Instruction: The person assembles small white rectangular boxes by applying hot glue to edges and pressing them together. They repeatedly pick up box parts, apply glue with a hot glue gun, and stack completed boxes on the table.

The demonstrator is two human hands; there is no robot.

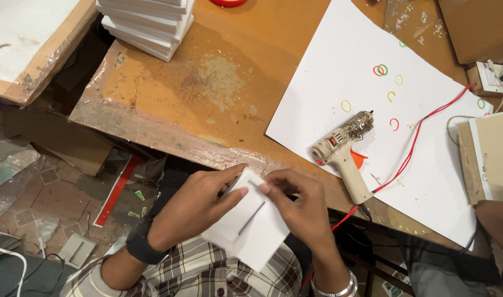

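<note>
- I hold a small white card piece (250, 226) in both hands, off the near edge of the wooden worktable (169, 82) and above my lap, so nothing carries it but my fingers
- My left hand (193, 212) is closed on the card's upper left corner, thumb on top and fingers curled underneath, with a dark watch strap on that wrist
- My right hand (295, 201) pinches the top edge from the other side, fingertips pressing down on the face of the card, a silver bangle on that wrist
- The card has a dark narrow slot (252, 218) cut in it; the slot's long axis runs diagonally, from lower left near my body up toward the right, pointing roughly at the table's near edge
- Both hands touch the card, so neither is nearer; the left takes the corner, the right covers the top end of the slot
- A glue gun (344, 149) lies on a white paper sheet (339, 66) by the table's near edge, up and to the right of my right hand, nozzle pointing away from me; its red cord (422, 137) trails right across the sheet
- My right hand is the nearer one to the glue gun
- A stack of white boards (147, 25) sits at the far left corner of the table, well apart from my hands
</note>
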